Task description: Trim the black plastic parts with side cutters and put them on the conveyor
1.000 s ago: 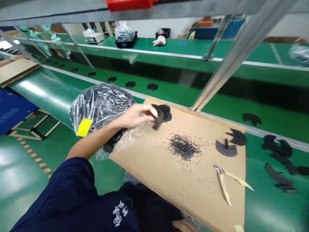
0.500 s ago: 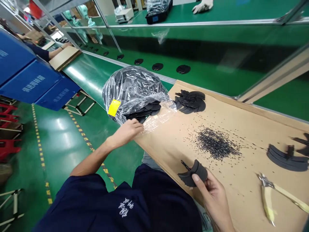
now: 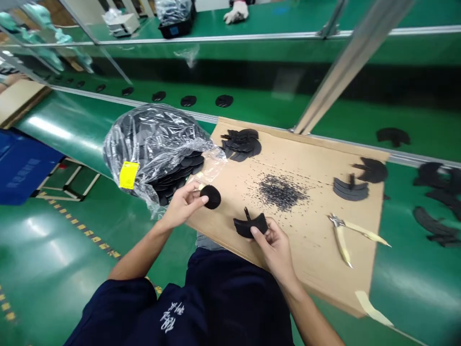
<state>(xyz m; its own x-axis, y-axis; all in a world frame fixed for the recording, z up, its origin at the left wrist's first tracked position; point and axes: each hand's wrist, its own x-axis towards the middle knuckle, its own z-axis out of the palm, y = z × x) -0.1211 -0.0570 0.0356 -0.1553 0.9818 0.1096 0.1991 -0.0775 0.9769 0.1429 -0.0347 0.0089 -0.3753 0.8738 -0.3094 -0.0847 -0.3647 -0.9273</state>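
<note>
Between the thumb and fingers of my left hand is a round black disc, held near the mouth of a clear plastic bag full of similar black discs. My right hand grips a curved black plastic part with a thin stem pointing up. The two pieces are apart, above the cardboard's near edge. A heap of small black bits lies beyond my right hand. Cutting pliers with pale yellow handles rest open to the right.
Brown cardboard covers the bench. A pile of black parts sits at its back left, and a curved piece lies at its right. Black discs stand in a row on the green belt behind. A metal post rises at the back.
My left hand has come away from the bag mouth with a black disc and moved toward my right hand. My right hand still holds the curved part. The view has swung right.
</note>
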